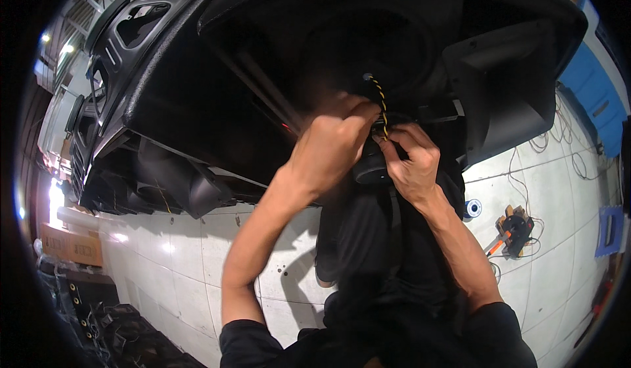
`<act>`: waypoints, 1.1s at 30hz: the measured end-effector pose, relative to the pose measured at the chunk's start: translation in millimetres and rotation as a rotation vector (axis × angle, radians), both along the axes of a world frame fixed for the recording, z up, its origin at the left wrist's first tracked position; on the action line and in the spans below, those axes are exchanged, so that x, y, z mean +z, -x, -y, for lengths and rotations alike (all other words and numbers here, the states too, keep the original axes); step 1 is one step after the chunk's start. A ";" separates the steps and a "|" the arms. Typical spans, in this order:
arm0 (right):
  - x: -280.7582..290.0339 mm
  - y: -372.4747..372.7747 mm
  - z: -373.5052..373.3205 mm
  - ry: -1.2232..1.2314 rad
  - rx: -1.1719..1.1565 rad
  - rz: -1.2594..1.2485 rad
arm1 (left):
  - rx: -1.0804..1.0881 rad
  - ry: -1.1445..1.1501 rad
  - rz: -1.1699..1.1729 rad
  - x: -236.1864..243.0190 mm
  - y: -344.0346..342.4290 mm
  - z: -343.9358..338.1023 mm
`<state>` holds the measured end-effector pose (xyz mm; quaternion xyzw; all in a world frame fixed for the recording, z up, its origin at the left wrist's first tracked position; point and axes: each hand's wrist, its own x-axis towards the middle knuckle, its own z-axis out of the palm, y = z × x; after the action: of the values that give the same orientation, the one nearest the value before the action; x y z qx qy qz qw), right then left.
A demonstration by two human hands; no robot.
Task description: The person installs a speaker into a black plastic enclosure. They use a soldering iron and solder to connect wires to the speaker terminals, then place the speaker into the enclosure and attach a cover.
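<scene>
A yellow-and-black twisted cable [380, 96] comes out of a small hole in a large black speaker cabinet [177, 115] and runs down between my hands. My left hand [330, 143] is closed with its fingertips at the cable's left side; what they pinch is hidden, and part of this hand is blurred. Lower down, my right hand [414, 161] pinches the cable's lower end between thumb and fingers. Just beneath my fingers sits a round black part [371, 171], above my dark-trousered legs. To the right, a flared black horn [503, 92] is fixed at the cabinet's opening.
More black cabinets [125, 177] stand at the left. On the tiled floor [204, 256] at right lie a black tool with an orange handle [501, 242], a blue-rimmed roll [472, 208] and loose wires [519, 177]. A cardboard box [72, 244] is at far left.
</scene>
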<state>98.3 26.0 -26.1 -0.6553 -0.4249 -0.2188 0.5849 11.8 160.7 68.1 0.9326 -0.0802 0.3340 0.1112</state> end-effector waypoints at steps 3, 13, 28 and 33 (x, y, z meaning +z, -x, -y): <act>1.7 0.6 0.6 0.012 -0.004 -0.014 | 0.269 0.205 0.158 -14.1 20.1 28.5; 3.0 2.2 1.6 0.036 0.001 -0.028 | 0.330 1.003 -0.230 -38.9 10.9 21.4; -0.5 3.8 3.9 0.032 -0.011 0.074 | 0.305 0.897 -0.376 -23.4 0.3 15.5; -0.4 5.6 3.7 0.018 -0.041 0.165 | 0.365 0.697 -0.541 -0.6 -9.1 11.6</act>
<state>92.7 22.3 -26.5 -0.6489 -0.4602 -0.2800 0.5374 20.9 149.1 67.5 0.8920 0.2336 0.1003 0.3737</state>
